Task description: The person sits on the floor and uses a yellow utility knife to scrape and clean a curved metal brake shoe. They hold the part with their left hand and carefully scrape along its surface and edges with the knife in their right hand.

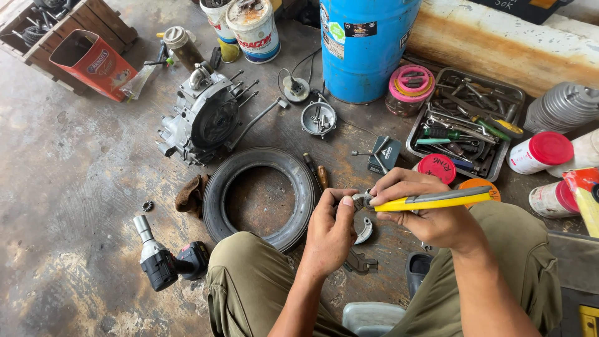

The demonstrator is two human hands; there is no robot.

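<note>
Small curved grey metal part (pixel 362 201), held over the floor between the knees, just right of the tyre. Left hand (pixel 331 234) clenched round its left end, thumb on top. Right hand (pixel 430 215) grasping yellow-handled pliers (pixel 430 201), handles pointing right, nose meeting the metal part. A second crescent-shaped metal piece (pixel 364 231) shows just below the hands; cannot tell if it is held or lying on the floor.

Black rubber tyre (pixel 259 196) flat on the stained concrete floor (pixel 68 187), ring-shaped, worn tread. Brown crumpled rag (pixel 190 195) touching its left edge. Black and silver power driver (pixel 163 259) lower left, lying on its side. Small dark gear (pixel 148 205) near it. Grey cast-metal engine case (pixel 203 115) above the tyre, studs sticking out right.

Packages: red cardboard box (pixel 93 62), open top, upper left, in front of a wooden crate (pixel 100 19). White cylindrical tin (pixel 254 28) with red and blue label, top centre. Big blue plastic drum (pixel 365 43) with small stickers, top centre-right. Clear jar with pink lid (pixel 410 87) just right of the drum. Metal tray (pixel 468 122) full of mixed hand tools, right. Round red lid (pixel 437 167) just below the tray. White bottle with red cap (pixel 540 151) lying far right. Olive trousers (pixel 249 281) on both knees.
</note>
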